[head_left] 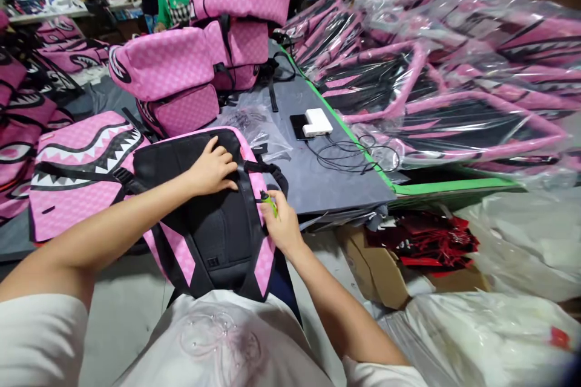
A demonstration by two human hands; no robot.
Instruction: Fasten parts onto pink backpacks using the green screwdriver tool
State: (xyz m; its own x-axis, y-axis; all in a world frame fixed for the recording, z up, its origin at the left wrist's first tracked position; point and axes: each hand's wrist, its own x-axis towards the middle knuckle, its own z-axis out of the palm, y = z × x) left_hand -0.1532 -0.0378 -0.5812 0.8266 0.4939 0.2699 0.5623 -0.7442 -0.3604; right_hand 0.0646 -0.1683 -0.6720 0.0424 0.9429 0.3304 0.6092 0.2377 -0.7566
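Observation:
A pink and black backpack [213, 211] lies with its black padded back panel facing up, propped between the table edge and my body. My left hand [213, 168] rests on the upper part of that panel, fingers spread, holding nothing. At the bag's right side my right hand [284, 224] is closed around a small yellow-green tool with a black tip [269, 202]; its exact kind is unclear. The right hand is beside the pink edge and the shoulder strap [245, 224]. Left of the bag lies a pink flap with a shark-mouth print [86, 163].
Stacked pink backpacks [167, 66] stand ahead. Plastic-wrapped bags [472, 121] are piled right. A phone [298, 127], a white device [318, 122] and a black cable [340, 157] lie on the grey table [318, 187]. Below right is a cardboard box [374, 269] with red tags. Other people are behind.

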